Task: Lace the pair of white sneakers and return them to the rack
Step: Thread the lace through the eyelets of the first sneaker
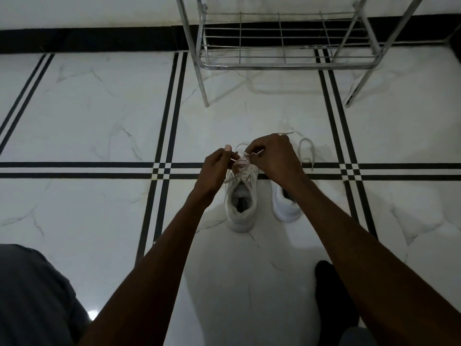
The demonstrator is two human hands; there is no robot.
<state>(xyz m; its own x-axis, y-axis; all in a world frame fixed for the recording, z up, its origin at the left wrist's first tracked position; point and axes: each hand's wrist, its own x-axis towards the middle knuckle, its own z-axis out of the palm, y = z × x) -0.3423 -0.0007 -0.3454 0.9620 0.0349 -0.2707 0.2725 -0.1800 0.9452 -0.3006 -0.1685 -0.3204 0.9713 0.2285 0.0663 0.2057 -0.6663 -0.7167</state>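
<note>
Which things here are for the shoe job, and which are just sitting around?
For the job: left sneaker, its lace in the left hand and right hand; right sneaker; loose lace; metal rack.

Just there: tiled floor, black wall strip.

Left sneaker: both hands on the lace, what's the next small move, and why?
Probably pull both lace ends snug. The left hand and right hand each pinch the lace over the left sneaker; crossings look slack. The right sneaker and loose lace wait; the rack holds nothing.
</note>
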